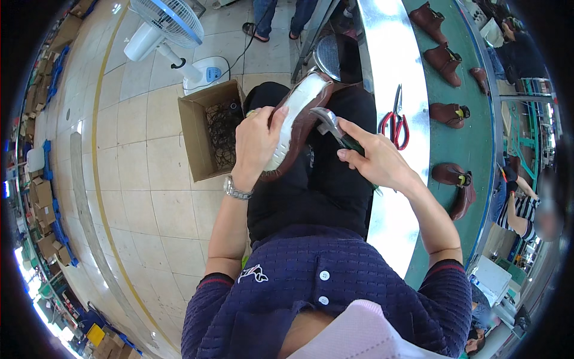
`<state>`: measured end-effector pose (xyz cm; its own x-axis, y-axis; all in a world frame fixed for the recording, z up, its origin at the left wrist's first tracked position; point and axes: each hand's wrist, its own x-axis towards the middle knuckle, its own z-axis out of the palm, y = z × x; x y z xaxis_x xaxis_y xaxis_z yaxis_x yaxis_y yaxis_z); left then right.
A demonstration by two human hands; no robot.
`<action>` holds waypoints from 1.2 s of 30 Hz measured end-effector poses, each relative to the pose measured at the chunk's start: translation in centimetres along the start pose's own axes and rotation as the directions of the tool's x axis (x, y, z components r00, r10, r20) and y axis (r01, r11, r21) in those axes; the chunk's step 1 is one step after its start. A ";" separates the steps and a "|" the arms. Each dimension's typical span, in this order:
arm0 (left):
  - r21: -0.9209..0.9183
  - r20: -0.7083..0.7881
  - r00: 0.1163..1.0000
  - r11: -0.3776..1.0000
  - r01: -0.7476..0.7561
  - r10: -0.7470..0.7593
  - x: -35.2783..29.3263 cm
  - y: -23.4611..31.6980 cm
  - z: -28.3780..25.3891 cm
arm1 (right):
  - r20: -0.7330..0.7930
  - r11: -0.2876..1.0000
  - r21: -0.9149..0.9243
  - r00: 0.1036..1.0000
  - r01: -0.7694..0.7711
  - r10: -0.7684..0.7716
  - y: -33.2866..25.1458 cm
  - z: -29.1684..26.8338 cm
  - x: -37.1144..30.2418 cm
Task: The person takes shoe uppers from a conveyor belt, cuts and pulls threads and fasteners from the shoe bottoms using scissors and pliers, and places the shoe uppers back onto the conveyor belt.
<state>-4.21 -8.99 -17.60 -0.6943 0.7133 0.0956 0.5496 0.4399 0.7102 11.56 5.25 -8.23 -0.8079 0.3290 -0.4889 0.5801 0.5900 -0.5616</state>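
Note:
A brown leather shoe upper (303, 133) with its pale underside (307, 91) turned up lies across my lap. Its leather edge is folded in around the pale sole. My left hand (260, 137) is closed around its left side, thumb pressed on the pale surface. In my right hand (378, 154) are pincers (326, 121) with a curved metal head and dark green handles. The metal head is at the shoe's right edge; whether it bites the leather I cannot tell. My fingers partly hide the handles.
Red-handled scissors (395, 122) lie on the metal bench (397, 54) at my right. Beyond it, a green conveyor belt (434, 251) carries several brown boots (443, 63). An open cardboard box (200, 140) with dark scraps and a white fan (164, 27) stand at left. Other people are nearby.

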 end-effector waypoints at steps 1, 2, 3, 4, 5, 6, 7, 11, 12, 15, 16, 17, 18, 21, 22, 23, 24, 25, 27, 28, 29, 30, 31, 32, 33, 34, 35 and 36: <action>0.045 0.001 0.999 0.998 -0.049 0.049 0.1 -0.2 -0.1 | 0.047 0.998 -0.051 0.998 -0.036 0.039 -1.5 -0.8 0.1; 0.057 0.006 0.997 0.995 -0.083 0.082 -0.1 0.0 0.1 | 0.050 0.998 -0.053 0.998 -0.032 0.035 -1.5 -0.8 0.3; -0.010 0.001 0.994 0.994 -0.112 0.112 -0.5 0.1 0.3 | 0.060 0.999 -0.041 0.998 0.033 -0.031 -1.3 -0.8 0.5; -0.079 0.001 0.990 0.987 -0.143 0.143 -1.1 0.3 0.5 | 0.067 0.996 -0.024 0.994 0.091 -0.090 -1.1 -0.7 0.6; -0.144 0.034 0.993 0.984 -0.103 0.109 -1.6 0.6 0.7 | 0.070 0.996 -0.020 0.994 0.087 -0.086 -1.1 -0.9 0.8; -0.145 0.041 0.993 0.984 -0.100 0.107 -1.9 0.8 0.9 | 0.114 0.986 -0.103 0.986 0.131 -0.119 -1.3 -1.3 1.0; -0.149 0.048 0.995 0.986 -0.078 0.086 -2.1 1.0 0.9 | 0.159 0.967 -0.183 0.976 0.175 -0.147 -1.5 -1.6 1.1; -0.021 0.001 0.994 0.994 -0.108 0.108 -3.0 1.6 2.1 | 0.217 0.840 -0.468 0.957 0.273 -0.190 -3.4 -1.7 1.4; 0.047 -0.028 0.991 0.990 -0.132 0.133 -3.2 1.6 2.2 | 0.222 0.841 -0.465 0.956 0.277 -0.192 -3.3 -1.7 1.4; -0.125 0.193 0.981 0.991 0.050 -0.025 -2.9 2.1 0.8 | 0.188 0.873 -0.387 0.952 0.297 -0.241 -1.7 -1.5 1.2; -0.121 0.197 0.980 0.991 0.053 -0.028 -3.0 2.2 0.8 | 0.165 0.882 -0.350 0.948 0.315 -0.273 -0.9 -1.1 1.0; -0.673 0.420 0.884 0.582 0.456 -0.206 -2.8 2.2 1.0 | 0.139 0.890 -0.313 0.943 0.333 -0.304 -0.4 -0.7 0.9; -0.741 0.671 0.726 -0.189 0.645 -0.154 -2.6 2.3 1.1 | 0.138 0.892 -0.307 0.943 0.331 -0.303 -0.1 -0.4 0.7; -0.618 0.715 0.694 -0.385 0.685 0.087 -1.3 -0.4 3.8 | 0.077 0.924 -0.254 0.958 0.286 -0.276 -0.2 -0.1 0.4; -0.587 0.729 0.673 -0.394 0.708 0.122 -0.8 -0.2 4.3 | 0.078 0.933 -0.256 0.967 0.255 -0.243 -0.2 -0.1 0.3; -0.603 0.724 0.685 -0.403 0.689 0.088 -0.6 -0.1 4.4 | 0.079 0.940 -0.258 0.974 0.224 -0.210 -0.2 -0.2 0.3; -0.604 0.723 0.685 -0.400 0.690 0.090 -0.5 0.2 4.5 | 0.075 0.940 -0.258 0.975 0.223 -0.211 -0.1 -0.6 0.3; -0.619 0.721 0.690 -0.386 0.684 0.065 -0.5 0.5 4.3 | 0.112 0.934 -0.268 0.970 0.237 -0.214 -0.1 -1.1 0.5; -0.636 0.717 0.696 -0.368 0.678 0.042 -0.3 1.1 4.1 | 0.167 0.866 -0.415 0.959 0.280 -0.230 -1.0 -2.5 0.5; -0.681 0.703 0.711 -0.280 0.677 0.007 -0.2 1.2 3.9 | 0.170 0.863 -0.414 0.956 0.290 -0.240 -1.8 -3.2 0.7; -0.714 0.689 0.725 -0.190 0.674 -0.020 -0.2 1.4 3.9 | 0.116 0.824 -0.441 0.933 0.356 -0.341 -2.5 -4.0 0.8; -0.717 0.686 0.728 -0.191 0.670 -0.023 -0.2 1.4 3.7 | 0.066 0.778 -0.470 0.895 0.417 -0.441 -2.9 -4.3 1.1; -0.720 0.686 0.727 -0.169 0.674 -0.027 -0.3 1.4 3.5 | 0.069 0.775 -0.470 0.893 0.422 -0.445 -3.2 -4.3 2.0; -0.717 0.691 0.723 -0.145 0.682 -0.021 -0.2 1.5 3.5 | -0.052 0.761 -0.409 0.820 0.503 -0.570 -3.4 -4.2 3.2; -0.729 0.679 0.734 -0.126 0.673 -0.001 -0.1 1.7 3.5 | -0.180 0.728 -0.357 0.721 0.586 -0.669 -3.2 -4.2 4.2; -0.728 0.679 0.734 -0.125 0.674 0.006 -0.1 1.5 3.5 | -0.183 0.729 -0.363 0.723 0.580 -0.666 -2.5 -4.0 5.0; -0.718 0.689 0.724 -0.113 0.687 0.028 -0.1 1.1 3.7 | -0.047 0.758 -0.467 0.843 0.455 -0.536 -1.3 -3.6 5.9; -0.707 0.699 0.713 -0.100 0.700 0.050 0.1 1.0 3.9 | 0.066 0.746 -0.578 0.930 0.331 -0.362 0.0 -3.3 6.7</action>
<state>-1.92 -6.38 -19.64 -0.1427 0.9123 -0.3839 -0.8695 0.0697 0.4890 5.75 9.84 -9.31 -0.9544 0.0442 -0.2952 0.1055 0.9750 -0.1953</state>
